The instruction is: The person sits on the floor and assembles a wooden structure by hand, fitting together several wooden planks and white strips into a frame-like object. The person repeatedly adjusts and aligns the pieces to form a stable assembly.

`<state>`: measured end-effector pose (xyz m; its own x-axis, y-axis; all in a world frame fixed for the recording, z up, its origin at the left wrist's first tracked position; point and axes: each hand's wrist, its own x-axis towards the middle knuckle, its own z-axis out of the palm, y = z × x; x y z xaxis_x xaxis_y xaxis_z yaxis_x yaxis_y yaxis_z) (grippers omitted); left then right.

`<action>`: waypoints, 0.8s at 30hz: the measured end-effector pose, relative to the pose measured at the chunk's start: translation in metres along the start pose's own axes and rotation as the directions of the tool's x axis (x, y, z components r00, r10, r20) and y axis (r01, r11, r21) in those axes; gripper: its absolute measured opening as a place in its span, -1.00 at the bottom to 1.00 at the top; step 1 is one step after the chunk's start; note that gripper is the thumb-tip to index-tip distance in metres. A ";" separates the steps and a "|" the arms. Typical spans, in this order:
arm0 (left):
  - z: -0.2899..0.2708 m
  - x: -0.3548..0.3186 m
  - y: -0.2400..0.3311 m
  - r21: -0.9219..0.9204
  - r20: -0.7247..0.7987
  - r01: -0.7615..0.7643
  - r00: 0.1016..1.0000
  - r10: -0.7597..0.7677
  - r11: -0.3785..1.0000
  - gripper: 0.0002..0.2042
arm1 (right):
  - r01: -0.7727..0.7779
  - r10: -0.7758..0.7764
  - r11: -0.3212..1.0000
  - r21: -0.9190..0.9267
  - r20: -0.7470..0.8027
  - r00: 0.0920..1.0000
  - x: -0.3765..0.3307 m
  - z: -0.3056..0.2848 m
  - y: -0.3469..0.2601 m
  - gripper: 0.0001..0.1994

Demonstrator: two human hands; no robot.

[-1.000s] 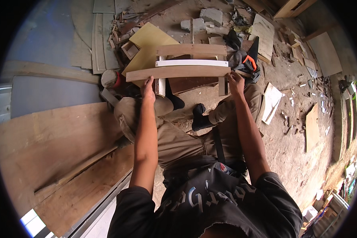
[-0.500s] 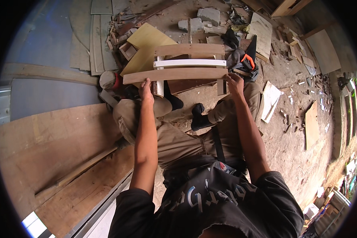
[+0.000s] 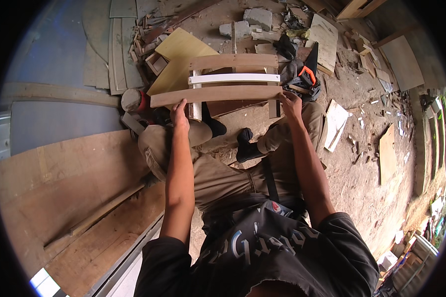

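Observation:
A long, plain wooden slat (image 3: 215, 95) lies across the near side of a small wooden frame over my lap. My left hand (image 3: 180, 114) is closed on the slat's lower edge, a little in from its left end, which sticks out past the frame. At the right end, my right hand (image 3: 291, 104) pinches the slat near the frame's corner; some fingers are hidden. Beyond it runs a white strip (image 3: 233, 78), and farther off a brown slat (image 3: 233, 61) crosses the top. A whitish frame leg (image 3: 195, 110) shows beside my left hand.
A handsaw with an orange handle (image 3: 307, 75) rests on dark bags to the right. Yellowish boards (image 3: 181, 52) lie behind the frame, beside a small bucket (image 3: 132, 100). Concrete blocks (image 3: 257, 19), a loose panel (image 3: 336, 124) and wood scraps litter the dirt floor.
The view has shifted slightly, so everything sits a little farther left. Both hands stay on the slat, which keeps its place on the frame.

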<state>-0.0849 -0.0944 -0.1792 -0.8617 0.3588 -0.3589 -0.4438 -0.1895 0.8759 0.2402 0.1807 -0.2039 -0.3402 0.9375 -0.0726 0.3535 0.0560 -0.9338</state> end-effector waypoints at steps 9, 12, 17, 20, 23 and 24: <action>-0.007 0.003 -0.003 -0.058 -0.001 0.046 0.999 -0.046 0.997 -0.75 | -0.074 0.074 0.997 -0.025 -0.012 0.997 -0.005 0.003 -0.010 -0.67; -0.010 0.008 -0.007 -0.043 0.001 0.039 0.999 -0.039 0.998 -0.73 | -0.097 0.097 0.995 -0.030 -0.010 0.995 -0.005 0.004 -0.011 -0.67; -0.008 0.009 -0.010 -0.028 -0.040 0.064 0.997 -0.065 0.998 -0.72 | -0.093 0.093 0.995 -0.019 0.001 0.996 -0.008 0.001 -0.014 -0.64; -0.014 0.010 -0.012 -0.060 -0.006 0.054 0.998 -0.054 0.997 -0.74 | -0.115 0.115 0.993 -0.004 0.039 0.993 -0.013 0.001 -0.029 -0.66; -0.017 0.016 -0.015 -0.073 -0.012 0.087 0.996 -0.088 0.994 -0.76 | -0.093 0.093 0.995 0.023 0.029 0.995 -0.013 -0.001 -0.029 -0.71; -0.020 0.019 -0.015 -0.087 -0.019 0.102 0.994 -0.104 0.991 -0.76 | -0.051 0.051 0.999 0.009 0.018 0.999 -0.012 0.000 -0.028 -0.74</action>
<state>-0.1000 -0.1033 -0.2058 -0.8154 0.3589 -0.4542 -0.5490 -0.2307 0.8034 0.2343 0.1675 -0.1772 -0.3371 0.9329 -0.1263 0.3624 0.0047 -0.9320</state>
